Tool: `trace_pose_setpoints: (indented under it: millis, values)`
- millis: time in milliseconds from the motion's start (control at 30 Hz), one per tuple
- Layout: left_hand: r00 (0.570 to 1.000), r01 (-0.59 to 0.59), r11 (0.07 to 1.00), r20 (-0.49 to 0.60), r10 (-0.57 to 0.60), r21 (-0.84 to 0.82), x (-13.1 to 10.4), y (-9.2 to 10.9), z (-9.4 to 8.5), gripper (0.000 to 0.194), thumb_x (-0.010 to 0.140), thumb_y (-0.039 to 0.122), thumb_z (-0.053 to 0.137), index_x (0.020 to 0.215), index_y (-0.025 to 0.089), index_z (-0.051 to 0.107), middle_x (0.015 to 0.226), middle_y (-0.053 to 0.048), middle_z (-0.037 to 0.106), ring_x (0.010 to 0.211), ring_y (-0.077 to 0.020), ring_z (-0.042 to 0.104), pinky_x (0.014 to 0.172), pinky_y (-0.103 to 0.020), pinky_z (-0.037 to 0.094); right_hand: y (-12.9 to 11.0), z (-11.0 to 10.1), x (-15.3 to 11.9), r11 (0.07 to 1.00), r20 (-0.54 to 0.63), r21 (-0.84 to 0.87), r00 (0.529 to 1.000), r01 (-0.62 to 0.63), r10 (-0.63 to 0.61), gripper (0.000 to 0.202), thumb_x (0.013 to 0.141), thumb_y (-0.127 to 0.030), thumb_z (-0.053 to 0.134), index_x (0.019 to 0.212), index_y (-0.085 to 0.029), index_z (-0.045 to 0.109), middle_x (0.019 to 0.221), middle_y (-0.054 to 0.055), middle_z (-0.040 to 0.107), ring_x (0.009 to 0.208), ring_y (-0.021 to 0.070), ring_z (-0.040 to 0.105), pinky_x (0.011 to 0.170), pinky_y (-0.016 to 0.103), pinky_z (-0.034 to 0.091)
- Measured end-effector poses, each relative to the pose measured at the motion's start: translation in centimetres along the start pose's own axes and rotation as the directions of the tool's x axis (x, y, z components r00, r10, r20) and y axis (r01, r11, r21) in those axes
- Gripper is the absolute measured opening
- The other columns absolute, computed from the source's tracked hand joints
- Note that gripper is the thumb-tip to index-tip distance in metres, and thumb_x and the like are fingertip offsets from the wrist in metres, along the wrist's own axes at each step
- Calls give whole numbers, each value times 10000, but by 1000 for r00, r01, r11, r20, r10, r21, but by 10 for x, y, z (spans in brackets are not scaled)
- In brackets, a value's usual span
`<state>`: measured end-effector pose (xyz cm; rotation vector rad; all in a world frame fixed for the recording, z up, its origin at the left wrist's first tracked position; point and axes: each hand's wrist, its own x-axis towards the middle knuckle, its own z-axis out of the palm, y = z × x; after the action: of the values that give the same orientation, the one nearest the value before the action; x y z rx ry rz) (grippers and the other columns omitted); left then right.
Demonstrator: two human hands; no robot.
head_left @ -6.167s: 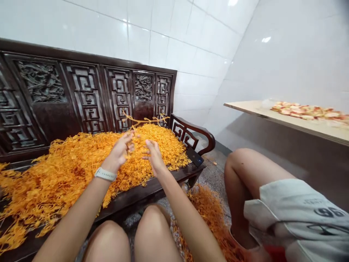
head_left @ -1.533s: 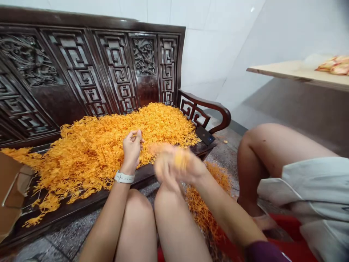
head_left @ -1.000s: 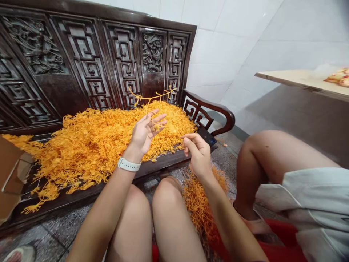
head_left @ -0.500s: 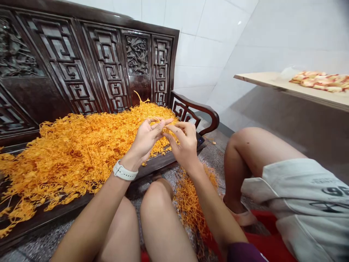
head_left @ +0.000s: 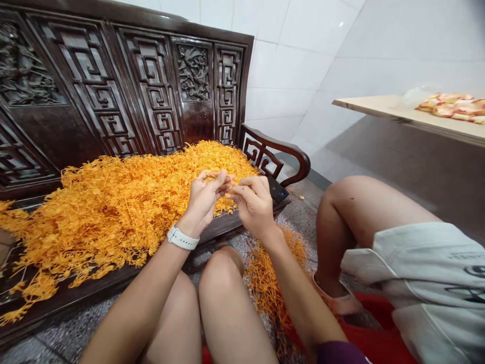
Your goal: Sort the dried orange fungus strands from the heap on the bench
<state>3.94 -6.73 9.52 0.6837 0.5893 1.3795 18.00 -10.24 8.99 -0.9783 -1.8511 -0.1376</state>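
My left hand (head_left: 202, 198), with a pale watch strap (head_left: 183, 237) on its wrist, is raised in front of the bench and pinches a thin orange strand between thumb and fingers. Close by on its right, my right hand (head_left: 254, 203) has its thumb and index finger pressed together at the same strand; the fingertips of both hands nearly meet. Behind and left of them, a big heap of orange stringy pieces (head_left: 125, 202) covers the seat of the dark carved bench (head_left: 91, 121).
A black phone (head_left: 278, 189) lies at the bench's right end, by the curved armrest (head_left: 299, 161). More orange strands (head_left: 265, 275) are on the speckled floor. Another person's bent leg (head_left: 364, 202) is at the right, below a wooden board (head_left: 375, 105) bearing red-and-cream pieces (head_left: 452, 107).
My fingers have closed in more around the strand, and my right hand's fingers are more bent. A long strand no longer sticks up from the heap. The view has shifted slightly.
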Motion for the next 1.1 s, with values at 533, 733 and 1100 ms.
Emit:
trace_pose_setpoints:
  millis: [533,733,1100]
  values:
    - [971,31,932,-210,-114,-362,22,18,-48,348,1072,241,507,731,182,468,525,80,405,366,-24,277,418,-163,301,-46,26,2,70,617,753,739,-654,270,254,981,-497,534,963,-256,614,786,-10,591,664,136,527,606,252,458]
    - [991,18,942,-122,-63,-334,9,19,-42,304,1051,289,541,768,181,532,523,76,399,356,-27,256,407,-173,300,-46,31,-14,404,372,653,735,-641,567,242,901,-351,725,1075,-226,615,943,16,620,724,133,541,662,281,448]
    - [996,69,974,-41,-79,-216,6,15,-37,349,1041,317,586,728,183,510,477,88,345,336,-29,211,363,-175,237,-46,17,-29,858,409,414,904,-306,125,125,997,-256,571,902,-237,650,833,40,664,756,190,608,743,345,480]
